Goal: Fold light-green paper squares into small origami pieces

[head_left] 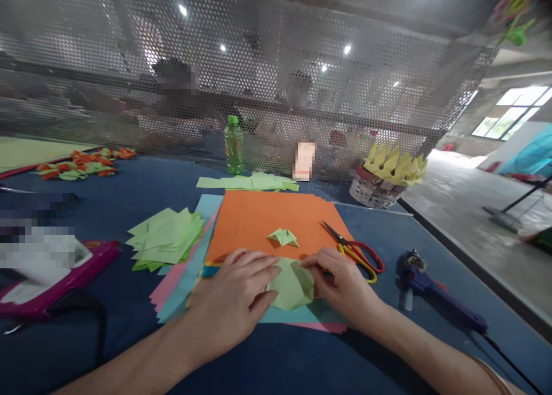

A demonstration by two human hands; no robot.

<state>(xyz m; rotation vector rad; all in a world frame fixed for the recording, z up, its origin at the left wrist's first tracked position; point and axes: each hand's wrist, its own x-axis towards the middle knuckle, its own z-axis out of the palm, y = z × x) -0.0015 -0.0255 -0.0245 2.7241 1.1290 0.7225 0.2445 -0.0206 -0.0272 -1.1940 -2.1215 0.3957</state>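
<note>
A light green square of paper (292, 288) lies between my hands on a stack of coloured sheets, its top sheet an orange one (259, 217). My left hand (241, 294) rests over the square's left side, fingers stretched out and thumb apart. At the upper right corner my right hand (338, 283) pinches the paper between thumb and fingers. Just beyond sits a small folded green paper piece (283, 237). Scissors (356, 251) with red and yellow handles lie right of it, close to my right hand.
Left lie a pile of green squares (166, 237) and a magenta device (60, 280). A blue glue gun (440, 294) with a cord lies right. Behind stand a green bottle (233, 145), green paper strips (250, 181) and a pot with folded yellow paper (379, 182), before a perforated screen (259, 79).
</note>
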